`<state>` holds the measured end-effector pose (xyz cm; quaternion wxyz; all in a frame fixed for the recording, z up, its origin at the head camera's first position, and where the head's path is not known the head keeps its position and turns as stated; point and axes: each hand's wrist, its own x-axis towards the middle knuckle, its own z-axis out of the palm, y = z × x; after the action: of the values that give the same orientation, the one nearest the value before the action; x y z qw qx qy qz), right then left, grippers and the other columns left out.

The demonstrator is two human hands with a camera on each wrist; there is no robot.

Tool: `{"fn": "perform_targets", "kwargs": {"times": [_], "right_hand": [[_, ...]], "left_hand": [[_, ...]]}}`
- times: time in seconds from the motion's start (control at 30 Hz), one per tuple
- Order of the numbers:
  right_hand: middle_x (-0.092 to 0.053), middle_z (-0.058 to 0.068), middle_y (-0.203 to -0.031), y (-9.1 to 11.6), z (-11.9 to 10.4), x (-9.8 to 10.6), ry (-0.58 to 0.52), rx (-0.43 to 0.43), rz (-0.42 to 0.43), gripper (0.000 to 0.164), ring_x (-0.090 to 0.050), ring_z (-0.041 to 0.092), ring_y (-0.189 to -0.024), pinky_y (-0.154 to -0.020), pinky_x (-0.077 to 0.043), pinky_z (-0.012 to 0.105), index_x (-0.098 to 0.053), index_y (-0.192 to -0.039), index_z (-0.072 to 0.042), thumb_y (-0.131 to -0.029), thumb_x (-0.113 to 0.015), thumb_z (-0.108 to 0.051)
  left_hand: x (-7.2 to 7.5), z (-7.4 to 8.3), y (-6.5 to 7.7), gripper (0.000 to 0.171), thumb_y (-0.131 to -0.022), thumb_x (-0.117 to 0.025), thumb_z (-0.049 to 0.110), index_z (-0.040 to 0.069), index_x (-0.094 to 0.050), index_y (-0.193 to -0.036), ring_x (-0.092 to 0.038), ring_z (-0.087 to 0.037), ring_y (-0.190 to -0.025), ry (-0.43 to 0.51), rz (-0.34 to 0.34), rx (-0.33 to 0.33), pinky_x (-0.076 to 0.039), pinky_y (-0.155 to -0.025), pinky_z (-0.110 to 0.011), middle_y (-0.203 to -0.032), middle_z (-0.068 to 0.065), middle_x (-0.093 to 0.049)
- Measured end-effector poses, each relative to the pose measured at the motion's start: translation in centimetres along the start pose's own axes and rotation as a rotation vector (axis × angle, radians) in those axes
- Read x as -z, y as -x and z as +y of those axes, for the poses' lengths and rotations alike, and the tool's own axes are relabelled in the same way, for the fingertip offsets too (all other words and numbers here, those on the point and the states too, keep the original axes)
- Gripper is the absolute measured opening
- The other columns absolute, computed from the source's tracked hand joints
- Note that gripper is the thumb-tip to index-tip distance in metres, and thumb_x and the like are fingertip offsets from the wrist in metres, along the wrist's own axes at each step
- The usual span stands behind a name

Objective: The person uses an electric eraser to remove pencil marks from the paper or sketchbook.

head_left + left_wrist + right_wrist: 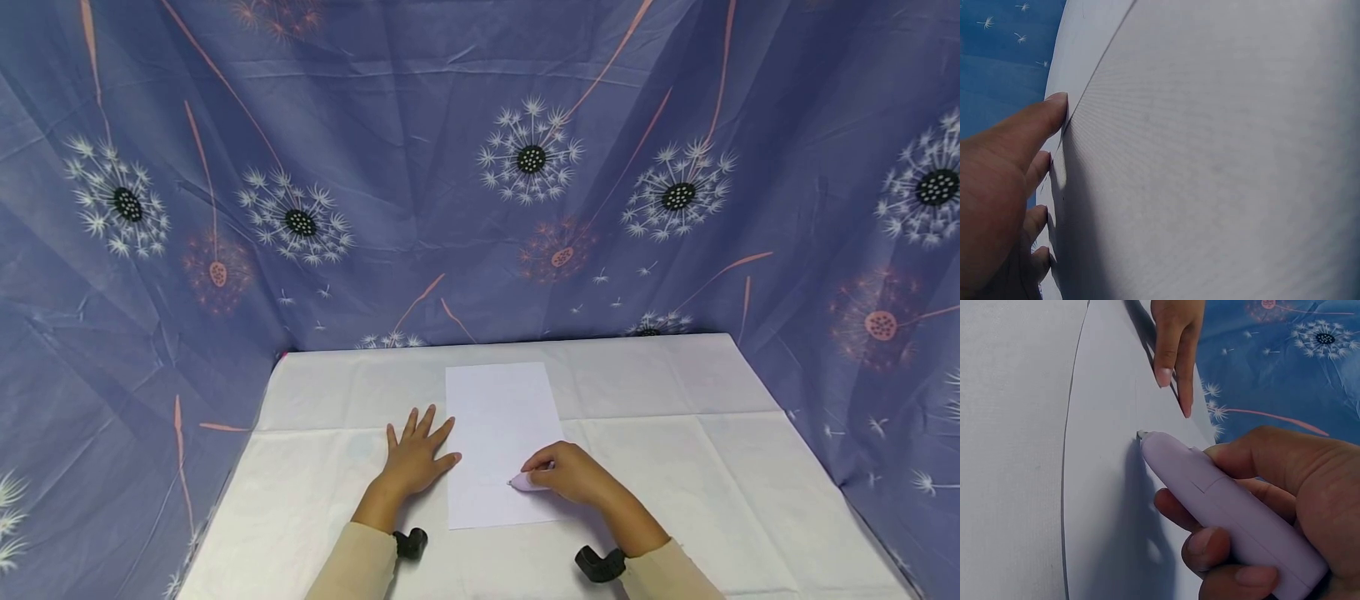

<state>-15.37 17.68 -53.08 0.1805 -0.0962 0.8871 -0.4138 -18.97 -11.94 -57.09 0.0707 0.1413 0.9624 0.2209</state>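
Note:
A sheet of white paper lies on the white-covered table. My right hand grips a thick lilac pen-shaped tool with a small metal tip; its exact kind is not clear. In the right wrist view the tip is at the paper's surface, and a faint thin line runs on the sheet beyond it. My left hand rests palm down with fingers spread at the sheet's left edge. Its thumb reaches that edge in the left wrist view.
A white cloth with fold creases covers the table. Blue curtains with a dandelion print hang behind it and at both sides. A black wrist mount shows beside each sleeve, the left mount and the right mount.

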Motion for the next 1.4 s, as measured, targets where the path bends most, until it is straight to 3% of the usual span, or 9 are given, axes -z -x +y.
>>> {"fn": "perform_targets", "kwargs": {"times": [0.37,1.17,1.4], "right_hand": [[-0.068,-0.001,-0.087,-0.5,0.1,-0.3,0.002,0.046,-0.025,0.012,-0.055,0.012,-0.059,-0.051,-0.047,0.026,-0.080,-0.098,-0.016,-0.091,-0.072,-0.018],[-0.066,-0.004,-0.079,-1.0,-0.8,-1.1,-0.003,0.047,-0.030,0.013,-0.053,0.010,-0.054,-0.049,-0.046,0.025,-0.080,-0.099,-0.015,-0.090,-0.071,-0.019],[-0.068,-0.003,-0.084,-1.1,-1.1,-1.3,-0.011,0.059,-0.037,0.013,-0.055,0.011,-0.056,-0.050,-0.048,0.026,-0.080,-0.099,-0.014,-0.090,-0.072,-0.018]], "left_hand": [[-0.1,-0.1,-0.1,0.067,-0.096,-0.061,0.055,0.026,-0.045,-0.154,-0.010,-0.044,-0.157,-0.003,0.002,0.006,-0.001,-0.116,-0.079,-0.170,-0.012,-0.021],[0.0,0.0,0.0,0.067,-0.096,-0.060,0.056,0.026,-0.045,-0.154,-0.010,-0.043,-0.158,0.002,0.003,0.002,-0.001,-0.116,-0.078,-0.170,-0.012,-0.021],[0.2,0.2,0.1,0.066,-0.096,-0.061,0.053,0.024,-0.046,-0.153,-0.012,-0.045,-0.157,-0.004,0.005,-0.002,-0.002,-0.116,-0.079,-0.169,-0.014,-0.023]]}}
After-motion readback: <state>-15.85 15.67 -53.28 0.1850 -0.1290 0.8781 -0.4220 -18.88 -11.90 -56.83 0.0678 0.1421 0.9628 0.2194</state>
